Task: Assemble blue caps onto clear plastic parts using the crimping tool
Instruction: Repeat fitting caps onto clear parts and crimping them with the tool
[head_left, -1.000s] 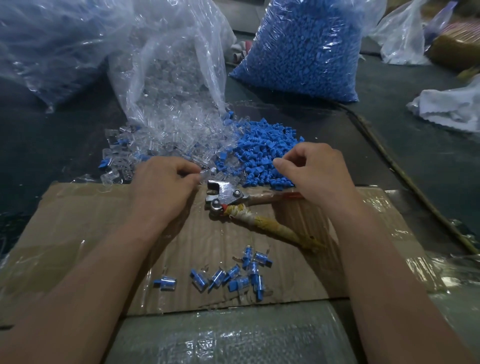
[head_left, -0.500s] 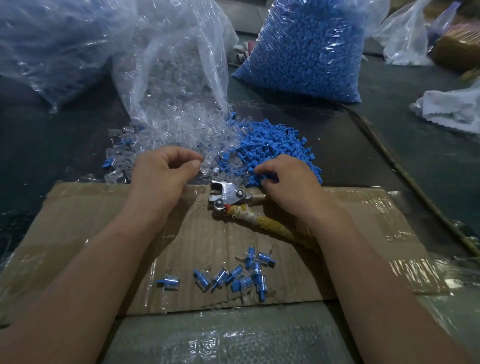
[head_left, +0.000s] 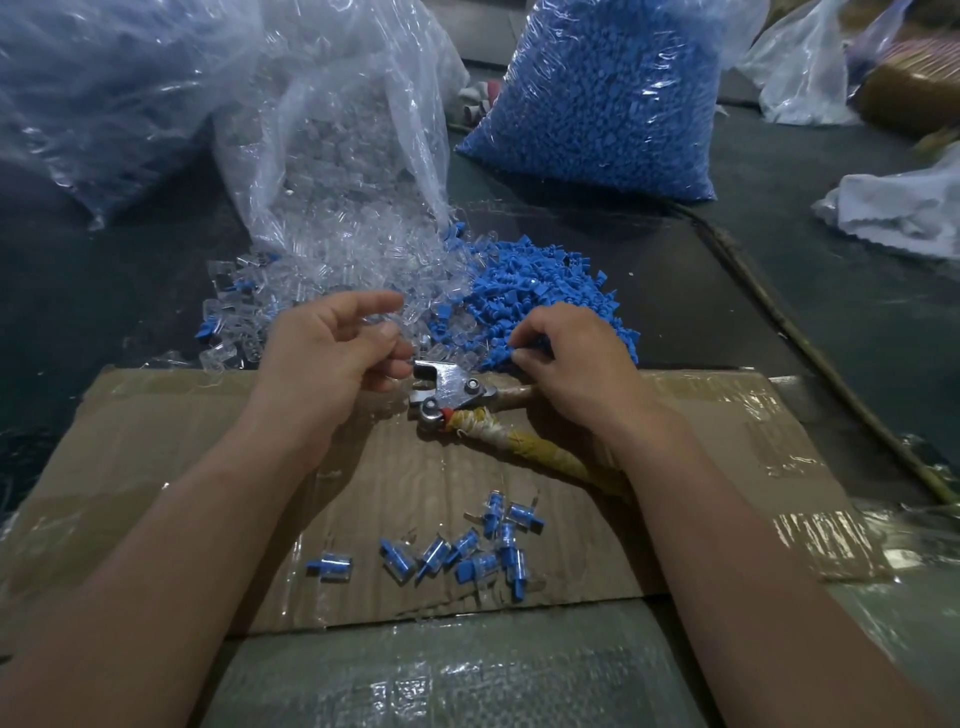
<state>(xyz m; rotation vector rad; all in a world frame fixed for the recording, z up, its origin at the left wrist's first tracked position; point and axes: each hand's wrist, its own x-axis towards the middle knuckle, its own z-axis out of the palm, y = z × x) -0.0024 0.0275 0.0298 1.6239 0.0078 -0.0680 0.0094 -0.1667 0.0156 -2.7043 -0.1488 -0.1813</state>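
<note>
Curling into the blue caps (head_left: 545, 291), the right hand (head_left: 571, 364) hides any grip. Left hand (head_left: 332, 358), loosely curled beside the crimping tool (head_left: 452, 387): unclear too.

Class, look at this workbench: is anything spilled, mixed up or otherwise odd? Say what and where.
Clear plastic parts lie spilled out of the open bag, with stray blue caps mixed among them at the left, apart from the blue pile. The crimping tool's handle is bound in frayed wrapping.

Crimping tool (head_left: 453, 388) partly under right hand (head_left: 571, 364)
</note>
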